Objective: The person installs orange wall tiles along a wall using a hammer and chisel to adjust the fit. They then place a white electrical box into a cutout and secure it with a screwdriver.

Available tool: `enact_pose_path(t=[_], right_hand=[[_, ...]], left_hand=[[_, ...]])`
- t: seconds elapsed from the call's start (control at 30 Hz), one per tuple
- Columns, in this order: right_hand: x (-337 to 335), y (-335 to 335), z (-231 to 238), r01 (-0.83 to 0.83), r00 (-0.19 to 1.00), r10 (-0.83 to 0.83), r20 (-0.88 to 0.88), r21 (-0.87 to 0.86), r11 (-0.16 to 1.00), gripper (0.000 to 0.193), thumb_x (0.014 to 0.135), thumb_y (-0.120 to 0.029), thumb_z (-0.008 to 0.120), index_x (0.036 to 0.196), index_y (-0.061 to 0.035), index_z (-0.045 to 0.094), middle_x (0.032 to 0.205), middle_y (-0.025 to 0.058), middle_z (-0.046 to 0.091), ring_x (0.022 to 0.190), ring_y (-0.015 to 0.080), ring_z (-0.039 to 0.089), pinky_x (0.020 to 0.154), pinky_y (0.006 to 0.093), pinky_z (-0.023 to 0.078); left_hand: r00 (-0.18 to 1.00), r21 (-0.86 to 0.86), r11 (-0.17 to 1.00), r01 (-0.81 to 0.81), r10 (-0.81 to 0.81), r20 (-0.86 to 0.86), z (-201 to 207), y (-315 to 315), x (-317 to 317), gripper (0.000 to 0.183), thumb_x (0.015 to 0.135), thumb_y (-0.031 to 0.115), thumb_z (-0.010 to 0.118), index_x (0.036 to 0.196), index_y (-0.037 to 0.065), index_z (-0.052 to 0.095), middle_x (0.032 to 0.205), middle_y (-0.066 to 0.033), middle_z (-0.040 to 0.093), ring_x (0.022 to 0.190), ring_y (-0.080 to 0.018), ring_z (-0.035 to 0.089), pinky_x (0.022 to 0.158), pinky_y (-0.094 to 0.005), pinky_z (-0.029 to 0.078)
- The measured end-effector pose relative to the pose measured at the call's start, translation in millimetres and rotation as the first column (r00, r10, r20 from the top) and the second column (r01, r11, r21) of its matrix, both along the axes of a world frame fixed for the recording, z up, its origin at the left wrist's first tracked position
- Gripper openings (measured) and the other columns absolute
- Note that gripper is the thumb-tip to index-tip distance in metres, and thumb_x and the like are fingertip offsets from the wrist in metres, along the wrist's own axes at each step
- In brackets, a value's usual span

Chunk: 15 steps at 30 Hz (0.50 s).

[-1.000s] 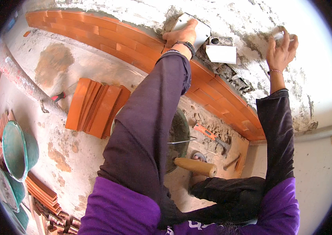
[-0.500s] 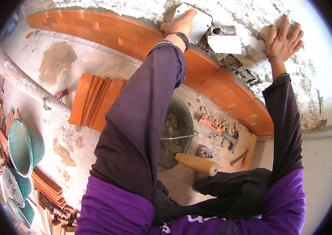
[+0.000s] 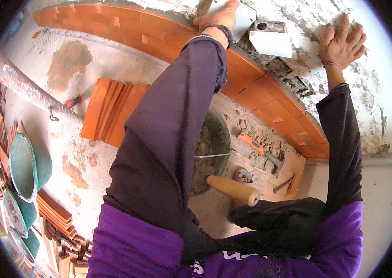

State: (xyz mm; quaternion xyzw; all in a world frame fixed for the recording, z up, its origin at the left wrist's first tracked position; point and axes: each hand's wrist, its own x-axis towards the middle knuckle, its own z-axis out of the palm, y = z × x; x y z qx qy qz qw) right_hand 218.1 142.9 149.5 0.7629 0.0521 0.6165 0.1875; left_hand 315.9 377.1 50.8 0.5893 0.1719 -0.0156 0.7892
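Compared with the frame one second ago, the right hand (image 3: 344,46) differs: its fingers, then bent, are now spread apart and straighter over the rough whitish wall (image 3: 304,28). The left hand (image 3: 218,19) remains at the white plate (image 3: 246,21); its fingertips are hidden, so whether it is clamped on the plate cannot be told. The plate now sits higher in view, partly cut off by the upper edge.

The plate is flat, with rounded corners, small dark holes and a dark rim. It lies at the wall, just above the orange brick facing (image 3: 274,97) and just beside a white flap (image 3: 271,43).

Rough wall separates the flap from the right hand. Below the facing, a mortar tub (image 3: 226,134) stands near a hammer (image 3: 256,143).
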Motion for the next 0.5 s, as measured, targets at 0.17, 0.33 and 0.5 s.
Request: enact_pose_path(t=[0.17,0.33,0.5], right_hand=[[-1.9,-14.1,6.6,0.087,0.996,-0.087,0.005,-0.058,0.994,0.057,0.088,-0.047,0.045,0.141,-0.0288,0.039,0.145,0.0177,0.030,0.135,0.0374,0.020,0.107,0.0571,0.011],[0.3,-8.2,1.8,0.098,0.995,-0.098,-0.009,-0.028,0.995,0.055,0.089,-0.047,0.043,0.140,-0.0283,0.038,0.145,0.0173,0.029,0.137,0.0373,0.018,0.109,0.0574,0.009],[-1.8,-10.7,1.5,0.089,0.996,-0.089,-0.012,-0.029,0.996,0.056,0.090,-0.050,0.040,0.142,-0.0290,0.036,0.146,0.0182,0.028,0.138,0.0381,0.017,0.110,0.0576,0.007]], left_hand=[[0.993,-0.152,0.983,0.102,-0.109,-0.039,-3.1,10.5,-2.2,0.112,0.060,0.044,0.085,0.134,-0.018,0.028,0.138,-0.0296,0.040,0.128,-0.0320,0.042,0.105,-0.0339,0.036],[0.955,-0.304,0.914,0.270,-0.213,0.208,-12.9,16.8,1.1,0.110,0.062,0.041,0.085,0.136,-0.016,0.025,0.138,-0.0290,0.039,0.128,-0.0319,0.043,0.106,-0.0356,0.036],[0.974,-0.135,0.978,0.161,-0.179,-0.137,11.1,19.2,-15.1,0.112,0.065,0.043,0.083,0.139,-0.012,0.020,0.142,-0.0281,0.034,0.130,-0.0329,0.040,0.107,-0.0367,0.036]])
